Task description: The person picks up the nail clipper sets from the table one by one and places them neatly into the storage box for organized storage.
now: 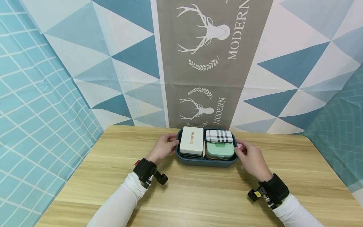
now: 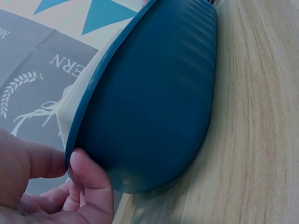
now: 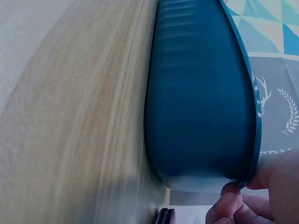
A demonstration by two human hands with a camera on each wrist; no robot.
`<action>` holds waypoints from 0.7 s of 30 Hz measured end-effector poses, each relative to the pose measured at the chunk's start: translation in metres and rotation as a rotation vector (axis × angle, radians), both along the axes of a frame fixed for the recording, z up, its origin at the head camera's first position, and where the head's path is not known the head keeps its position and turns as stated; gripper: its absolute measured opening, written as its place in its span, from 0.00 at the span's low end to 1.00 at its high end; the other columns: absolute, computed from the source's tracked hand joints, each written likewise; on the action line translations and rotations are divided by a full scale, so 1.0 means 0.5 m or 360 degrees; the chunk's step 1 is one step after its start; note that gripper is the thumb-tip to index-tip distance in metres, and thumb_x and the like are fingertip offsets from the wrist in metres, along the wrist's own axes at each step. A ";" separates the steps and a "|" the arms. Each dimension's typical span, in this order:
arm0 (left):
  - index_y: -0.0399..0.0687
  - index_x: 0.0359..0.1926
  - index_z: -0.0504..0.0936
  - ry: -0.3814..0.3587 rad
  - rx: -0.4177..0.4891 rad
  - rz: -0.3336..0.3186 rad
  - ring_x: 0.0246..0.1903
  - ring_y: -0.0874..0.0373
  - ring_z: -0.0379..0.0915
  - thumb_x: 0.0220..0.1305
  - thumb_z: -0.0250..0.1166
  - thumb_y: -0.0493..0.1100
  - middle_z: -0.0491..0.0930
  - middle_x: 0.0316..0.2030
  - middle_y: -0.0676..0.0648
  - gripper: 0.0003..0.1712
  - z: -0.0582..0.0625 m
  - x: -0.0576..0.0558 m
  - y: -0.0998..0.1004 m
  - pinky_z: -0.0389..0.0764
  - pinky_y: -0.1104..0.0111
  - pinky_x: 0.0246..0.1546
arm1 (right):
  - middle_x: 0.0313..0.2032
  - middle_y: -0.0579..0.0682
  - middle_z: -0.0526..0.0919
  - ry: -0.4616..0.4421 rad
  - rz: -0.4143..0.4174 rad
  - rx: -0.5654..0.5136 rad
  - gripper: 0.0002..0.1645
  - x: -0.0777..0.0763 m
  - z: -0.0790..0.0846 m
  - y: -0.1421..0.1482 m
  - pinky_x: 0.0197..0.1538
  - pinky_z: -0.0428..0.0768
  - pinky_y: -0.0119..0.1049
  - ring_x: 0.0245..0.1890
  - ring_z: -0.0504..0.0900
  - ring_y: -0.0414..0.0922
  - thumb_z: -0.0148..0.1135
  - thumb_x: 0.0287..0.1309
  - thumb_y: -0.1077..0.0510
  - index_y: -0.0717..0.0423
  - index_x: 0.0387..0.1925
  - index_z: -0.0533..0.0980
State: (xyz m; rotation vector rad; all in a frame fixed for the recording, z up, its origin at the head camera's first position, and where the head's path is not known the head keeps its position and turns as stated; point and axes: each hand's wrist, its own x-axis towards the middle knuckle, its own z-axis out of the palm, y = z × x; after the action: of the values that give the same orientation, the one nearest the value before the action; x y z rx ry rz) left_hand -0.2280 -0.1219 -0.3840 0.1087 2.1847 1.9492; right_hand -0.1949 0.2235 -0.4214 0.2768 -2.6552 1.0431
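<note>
A dark blue plastic storage bin (image 1: 205, 162) rests near the table's back edge in the head view. My left hand (image 1: 163, 146) pinches its left rim between thumb and fingers; the left wrist view shows this grip on the bin (image 2: 149, 93) close up. At the opposite end, my right hand (image 1: 252, 159) pinches the right rim, and the bin's side (image 3: 201, 93) fills the middle of the right wrist view. Inside, a white box marked MANICURE (image 1: 188, 142) lies on the left over darker items. A plaid case (image 1: 219, 136) and a mint green case (image 1: 219, 150) sit on the right.
The wooden table (image 1: 204, 195) spreads in front of the bin. A patterned cloth wall (image 1: 136, 69) stands right behind it. Partly hidden by my right hand is a small pink thing (image 1: 239, 145); a dark and pink edge (image 3: 165, 216) shows low in the right wrist view.
</note>
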 end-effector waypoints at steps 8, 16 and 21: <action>0.28 0.62 0.68 0.0002 -0.0010 0.0006 0.27 0.57 0.71 0.69 0.55 0.31 0.71 0.40 0.40 0.22 -0.004 -0.005 0.001 0.77 0.54 0.36 | 0.30 0.48 0.76 0.0004 -0.0006 0.0006 0.23 0.001 0.002 0.003 0.24 0.68 0.32 0.25 0.71 0.45 0.55 0.67 0.54 0.62 0.58 0.73; 0.33 0.61 0.70 0.0018 0.0004 0.0061 0.26 0.58 0.70 0.69 0.57 0.34 0.71 0.40 0.42 0.22 -0.057 -0.034 -0.005 0.77 0.57 0.33 | 0.30 0.48 0.76 0.0006 -0.0004 0.0028 0.24 0.001 0.004 0.005 0.26 0.68 0.32 0.26 0.71 0.45 0.55 0.68 0.52 0.62 0.58 0.73; 0.35 0.60 0.72 0.0041 0.0005 0.0095 0.26 0.58 0.71 0.68 0.58 0.34 0.71 0.39 0.43 0.20 -0.060 -0.033 -0.003 0.78 0.60 0.31 | 0.30 0.48 0.76 0.0007 -0.0013 0.0034 0.25 -0.001 0.007 0.008 0.28 0.69 0.32 0.27 0.71 0.45 0.53 0.68 0.50 0.62 0.59 0.73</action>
State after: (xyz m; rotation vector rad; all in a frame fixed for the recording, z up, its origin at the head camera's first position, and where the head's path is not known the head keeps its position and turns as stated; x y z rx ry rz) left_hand -0.2444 -0.1233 -0.4142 0.0704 2.2258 1.9939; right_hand -0.1955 0.2275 -0.4180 0.2720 -2.6626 1.0106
